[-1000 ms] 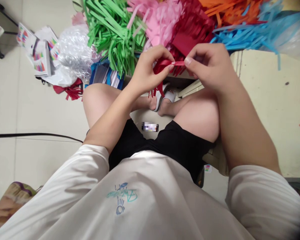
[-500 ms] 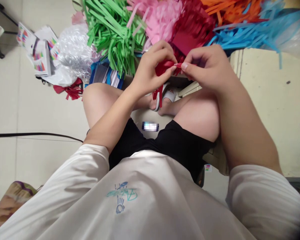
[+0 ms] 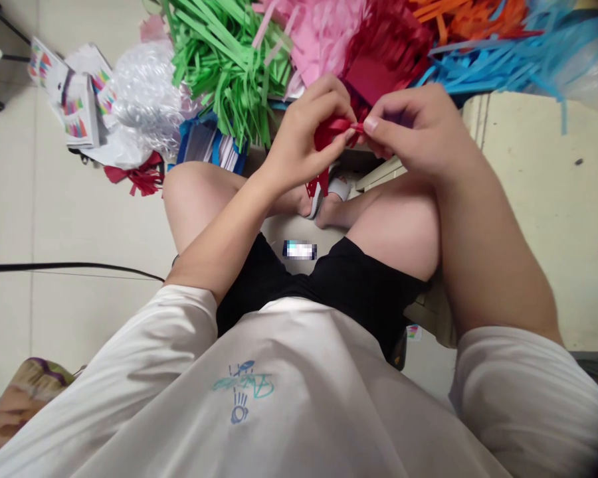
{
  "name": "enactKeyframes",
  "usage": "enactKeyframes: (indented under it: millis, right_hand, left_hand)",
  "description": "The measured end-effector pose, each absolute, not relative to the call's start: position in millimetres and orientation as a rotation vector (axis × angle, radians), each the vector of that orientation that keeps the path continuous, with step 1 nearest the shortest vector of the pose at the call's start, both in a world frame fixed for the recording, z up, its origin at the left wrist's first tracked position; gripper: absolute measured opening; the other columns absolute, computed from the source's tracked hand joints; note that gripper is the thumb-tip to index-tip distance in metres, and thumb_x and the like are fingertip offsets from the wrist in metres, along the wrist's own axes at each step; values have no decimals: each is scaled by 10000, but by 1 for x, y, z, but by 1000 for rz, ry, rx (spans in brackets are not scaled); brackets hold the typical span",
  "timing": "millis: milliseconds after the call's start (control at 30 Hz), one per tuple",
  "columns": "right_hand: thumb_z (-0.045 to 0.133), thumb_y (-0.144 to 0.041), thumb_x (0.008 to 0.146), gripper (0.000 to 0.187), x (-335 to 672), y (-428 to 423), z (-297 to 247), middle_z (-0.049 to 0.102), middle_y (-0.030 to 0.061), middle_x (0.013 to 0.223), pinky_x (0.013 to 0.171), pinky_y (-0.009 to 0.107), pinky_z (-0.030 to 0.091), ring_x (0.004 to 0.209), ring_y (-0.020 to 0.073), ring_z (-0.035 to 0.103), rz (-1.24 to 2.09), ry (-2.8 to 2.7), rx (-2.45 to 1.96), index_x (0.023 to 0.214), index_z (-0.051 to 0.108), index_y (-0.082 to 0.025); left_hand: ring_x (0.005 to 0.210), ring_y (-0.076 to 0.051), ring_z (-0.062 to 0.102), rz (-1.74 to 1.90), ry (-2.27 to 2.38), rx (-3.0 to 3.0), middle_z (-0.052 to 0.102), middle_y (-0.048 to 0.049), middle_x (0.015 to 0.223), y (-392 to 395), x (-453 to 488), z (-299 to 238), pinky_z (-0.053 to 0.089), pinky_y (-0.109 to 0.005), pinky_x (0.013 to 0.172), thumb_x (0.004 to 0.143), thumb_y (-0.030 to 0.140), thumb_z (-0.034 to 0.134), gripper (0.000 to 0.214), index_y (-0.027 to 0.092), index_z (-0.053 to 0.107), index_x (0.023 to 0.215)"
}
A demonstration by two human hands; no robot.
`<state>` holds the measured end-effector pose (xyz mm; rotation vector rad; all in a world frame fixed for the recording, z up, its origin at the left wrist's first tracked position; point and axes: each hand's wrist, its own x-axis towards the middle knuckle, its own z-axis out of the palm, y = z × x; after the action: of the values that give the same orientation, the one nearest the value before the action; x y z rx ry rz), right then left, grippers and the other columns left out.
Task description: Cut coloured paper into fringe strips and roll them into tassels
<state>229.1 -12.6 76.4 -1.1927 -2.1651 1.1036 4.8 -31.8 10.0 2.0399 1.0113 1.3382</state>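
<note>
Between my hands, above my knees, is a red fringed paper tassel (image 3: 318,184) with a narrow twisted middle. My left hand (image 3: 306,129) is closed on it, thumb and fingertips pinching near the twist, and its strips hang below the palm. My right hand (image 3: 416,129) pinches the twisted part between thumb and forefinger, just right of the left fingertips. The tassel's other end is mostly hidden behind my right fingers. Just beyond the hands lies a pile of dark red fringed paper (image 3: 386,50).
Fringed paper in green (image 3: 229,66), pink (image 3: 323,36), orange (image 3: 473,23) and blue (image 3: 503,70) is heaped ahead. Clear plastic wrappers (image 3: 142,106), printed packets (image 3: 80,109) and a finished-looking red tassel (image 3: 139,174) lie left. A cream tabletop (image 3: 538,219) stands at right.
Both hands stay pinched on the tassel, with the fingers shifting slightly at the twist. The hanging red strips have swung a little. The whole view has moved slightly.
</note>
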Motion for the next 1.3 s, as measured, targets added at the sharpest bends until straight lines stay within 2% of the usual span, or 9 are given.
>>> enactKeyframes:
  millis: [167,300,533,733,867,1100,1300]
  right_hand:
    - [820,-456,936,314,229,-14,78,651,44,677,604,345,356,625,149,509,1030,-2198,-1217,759,694,-229]
    - [732,-269,942,182,228,-17,77,611,14,679,627,329,333,639,126,473,961,-2243,-1211,780,689,-198]
    - [759,-179,919,137,229,-16,71,621,-3,700,679,336,365,661,137,490,889,-2382,-1225,802,693,-210]
    - [793,-207,923,172,230,-16,70,596,-9,683,693,354,364,664,150,472,896,-2403,-1250,795,679,-226]
    - [774,-215,940,175,230,-16,71,602,0,696,682,362,362,675,156,495,891,-2398,-1254,798,674,-231]
    - [804,-496,978,321,229,-18,76,617,30,713,699,405,410,715,200,517,925,-2369,-1274,798,669,-266]
    - [777,-577,906,343,226,-22,80,620,41,712,679,431,402,722,233,504,908,-2353,-1337,759,652,-293]
  left_hand:
    - [1120,-335,717,1328,976,2067,770,-141,1117,-32,6,9,599,-544,992,1049,538,655,260,315,766,975]
    - [1113,-314,727,1228,953,2008,783,-124,1123,-29,5,4,602,-526,1008,1065,532,649,276,301,772,979]
    - [1055,-303,734,1055,827,1972,793,-116,1086,-19,-1,-13,609,-504,916,1048,569,672,312,302,755,911]
    - [1136,-303,738,1007,831,1955,805,-117,1162,-22,-1,-8,627,-496,975,1053,604,674,332,300,748,940]
    - [1099,-304,735,1010,819,1981,798,-117,1126,-23,-2,-3,619,-520,1017,1058,589,655,329,301,739,923]
    - [1053,-308,725,1019,864,1963,800,-112,1093,-21,-3,-6,620,-525,962,1024,574,688,279,320,763,936]
    - [1046,-310,739,1085,844,1965,803,-110,1061,-20,-1,-8,615,-538,982,1015,536,692,262,316,758,891]
